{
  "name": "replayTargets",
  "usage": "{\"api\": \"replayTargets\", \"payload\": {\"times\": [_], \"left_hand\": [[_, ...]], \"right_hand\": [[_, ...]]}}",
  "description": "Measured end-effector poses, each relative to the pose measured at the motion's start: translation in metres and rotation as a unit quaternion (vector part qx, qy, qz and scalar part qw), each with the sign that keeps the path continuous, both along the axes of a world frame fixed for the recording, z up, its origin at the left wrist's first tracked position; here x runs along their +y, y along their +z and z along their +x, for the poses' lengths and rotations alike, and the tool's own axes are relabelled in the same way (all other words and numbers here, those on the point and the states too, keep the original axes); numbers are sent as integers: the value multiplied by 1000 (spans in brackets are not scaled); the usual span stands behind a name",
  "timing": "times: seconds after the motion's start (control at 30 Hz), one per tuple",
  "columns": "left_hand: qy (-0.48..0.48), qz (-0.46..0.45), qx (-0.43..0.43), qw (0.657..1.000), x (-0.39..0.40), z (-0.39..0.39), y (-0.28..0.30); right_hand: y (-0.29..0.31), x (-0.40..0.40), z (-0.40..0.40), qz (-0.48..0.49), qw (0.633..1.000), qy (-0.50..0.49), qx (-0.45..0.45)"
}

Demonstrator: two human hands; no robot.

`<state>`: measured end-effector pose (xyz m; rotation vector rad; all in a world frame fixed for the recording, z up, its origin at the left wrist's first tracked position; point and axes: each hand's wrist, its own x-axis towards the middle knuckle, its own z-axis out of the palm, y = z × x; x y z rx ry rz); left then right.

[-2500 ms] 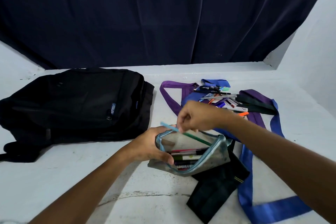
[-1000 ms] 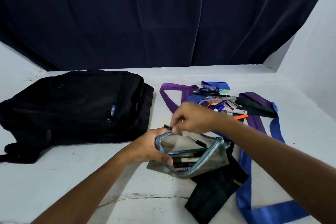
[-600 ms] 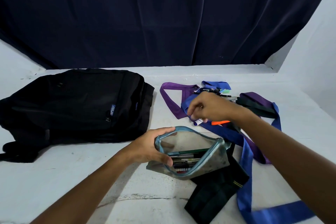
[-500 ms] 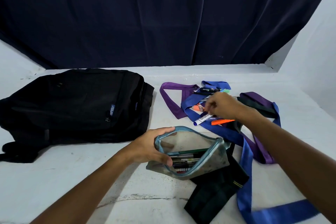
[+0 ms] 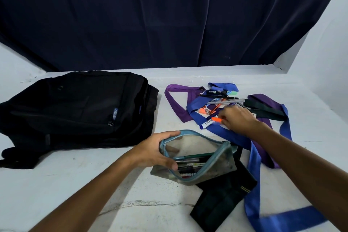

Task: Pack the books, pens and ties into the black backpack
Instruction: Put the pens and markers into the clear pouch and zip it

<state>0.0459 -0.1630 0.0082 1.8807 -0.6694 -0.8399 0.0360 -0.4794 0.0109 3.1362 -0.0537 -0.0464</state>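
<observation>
The black backpack (image 5: pixel 75 111) lies flat on the left, apparently closed. My left hand (image 5: pixel 156 151) grips the left rim of an open translucent pencil pouch (image 5: pixel 212 169) with several pens inside. Further back, my right hand (image 5: pixel 238 118) reaches into a pile of loose pens (image 5: pixel 220 100) and pinches an orange pen (image 5: pixel 216 119), beside a white marker with a blue cap (image 5: pixel 207 123). A purple tie (image 5: pixel 177 103), a blue tie (image 5: pixel 254 156) and a dark tie (image 5: pixel 222 199) lie around the pouch. No books are in view.
The white table (image 5: pixel 94 184) runs back to a dark blue curtain (image 5: pixel 169 24). A second dark tie (image 5: pixel 265 109) and more purple tie (image 5: pixel 267 100) lie at the right of the pen pile. A white wall (image 5: pixel 320 62) rises on the right.
My right hand dropped a pen into the pouch, then reached back to the pen pile and took hold of the orange pen. My left hand kept holding the pouch open.
</observation>
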Motion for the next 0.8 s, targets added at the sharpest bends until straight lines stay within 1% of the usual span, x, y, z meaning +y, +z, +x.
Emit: {"api": "replayTargets", "payload": {"times": [0.03, 0.07, 0.1, 0.13, 0.17, 0.2, 0.23, 0.27, 0.3, 0.37, 0.4, 0.43, 0.47, 0.5, 0.57, 0.6, 0.63, 0.7, 0.73, 0.8], "left_hand": [[1, 0, 3, 1000, 0, 0, 0], [1, 0, 6, 1000, 0, -1, 0], [3, -1, 7, 1000, 0, -1, 1], [4, 0, 8, 1000, 0, -1, 1], [4, 1, 7, 1000, 0, -1, 1], [6, 3, 4, 1000, 0, -1, 1], [7, 4, 1, 1000, 0, -1, 1], [8, 2, -1, 1000, 0, -2, 1], [7, -1, 0, 1000, 0, -3, 1], [-2, -14, 2, 1000, 0, -5, 2], [-5, -19, -1, 1000, -1, -6, 3], [-7, -24, -6, 1000, -1, -7, 3], [-7, -27, -10, 1000, -1, -7, 4], [-9, -30, -13, 999, -2, -7, 4], [-8, -24, -16, 1000, -1, -6, 3], [-7, -19, -17, 1000, -1, -6, 2], [-4, -13, -18, 1000, 0, -5, 1], [5, 3, -20, 1000, 1, -5, 0], [7, 7, -19, 1000, 1, -5, 1], [4, 8, -13, 1000, 1, -5, 1]], "right_hand": [[9, 8, 0, 49, 998, 4, -46], [21, 19, -1, 128, 986, 6, -105], [35, 33, -3, 231, 959, 3, -162], [51, 49, -6, 343, 917, 0, -203], [65, 63, -10, 435, 874, 2, -217], [79, 76, -14, 492, 847, 12, -201], [90, 86, -18, 511, 843, 37, -162], [96, 94, -21, 496, 859, 69, -106], [98, 101, -24, 457, 883, 101, -37], [87, 111, -27, 330, 927, 153, 87], [78, 116, -29, 263, 941, 171, 124], [68, 120, -30, 210, 950, 179, 147], [61, 124, -31, 184, 952, 180, 163], [56, 125, -32, 179, 952, 178, 175], [60, 121, -32, 223, 939, 170, 200], [64, 115, -30, 254, 932, 162, 202], [69, 108, -27, 285, 928, 149, 186], [73, 88, -17, 340, 929, 95, 114], [70, 75, -10, 343, 935, 66, 65], [55, 49, 3, 284, 958, 21, -23]]}}
